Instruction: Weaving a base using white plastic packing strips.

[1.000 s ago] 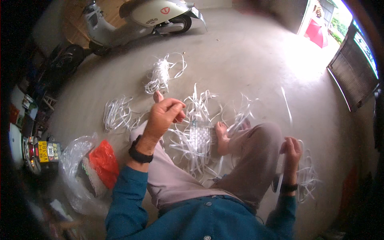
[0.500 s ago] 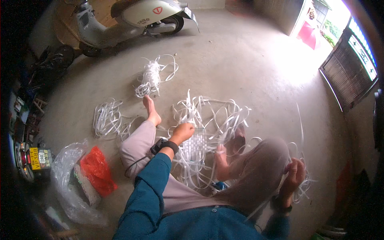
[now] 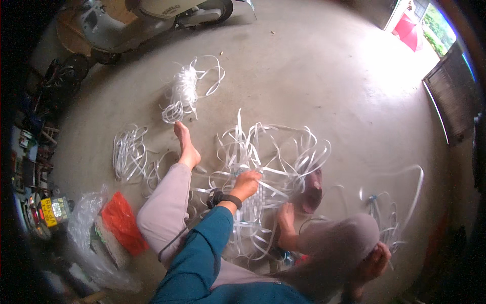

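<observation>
A small woven panel of flat white strips lies on the floor between my legs, long loose ends spreading from its edges. My left hand is over the far part of the weave, fingers closed on a white plastic strip at its top right. Beside my raised right knee is my right hand, fingers curled; whatever it grips is hidden. Past that knee, a loose white strip arches up above a tangle of strips.
A wound bundle of white strip lies beyond my left foot, with a looser coil nearer left. Clear plastic and a red bag sit at left. A scooter stands at the back; a dark shoe lies near my right foot.
My left hand has shifted right and slightly nearer along the weave. My right hand has dropped lower beside the knee, and a strip now arches at the far right. The view has also shifted.
</observation>
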The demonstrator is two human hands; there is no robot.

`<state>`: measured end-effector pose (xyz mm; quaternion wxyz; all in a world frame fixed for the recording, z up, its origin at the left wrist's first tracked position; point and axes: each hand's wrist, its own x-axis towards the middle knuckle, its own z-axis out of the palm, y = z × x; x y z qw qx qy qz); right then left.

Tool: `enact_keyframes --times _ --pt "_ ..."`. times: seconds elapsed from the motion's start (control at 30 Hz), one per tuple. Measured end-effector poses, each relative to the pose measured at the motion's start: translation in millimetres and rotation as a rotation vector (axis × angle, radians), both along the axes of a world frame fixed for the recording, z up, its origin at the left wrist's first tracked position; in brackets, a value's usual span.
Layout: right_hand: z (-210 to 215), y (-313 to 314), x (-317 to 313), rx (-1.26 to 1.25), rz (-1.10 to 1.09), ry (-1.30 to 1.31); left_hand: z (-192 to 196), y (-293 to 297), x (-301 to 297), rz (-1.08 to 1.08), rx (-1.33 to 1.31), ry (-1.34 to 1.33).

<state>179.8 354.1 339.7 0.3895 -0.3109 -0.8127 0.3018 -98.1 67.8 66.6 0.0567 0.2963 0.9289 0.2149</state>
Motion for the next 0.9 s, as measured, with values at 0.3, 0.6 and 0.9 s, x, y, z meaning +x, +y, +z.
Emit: enact_keyframes --times 0.3,0.6,0.9 --pt "-19.9 18.1 6.2 0.040 -0.029 -0.043 -15.6 39.4 -16.9 -0.355 -0.127 0.301" --pt "-8.2 11.0 -8.5 0.072 -0.091 -0.092 -53.2 45.4 -13.1 -0.491 -0.204 0.613" --pt "-9.5 14.8 4.0 0.100 -0.114 -0.111 -60.1 31.7 -10.7 -0.743 -0.701 0.718"
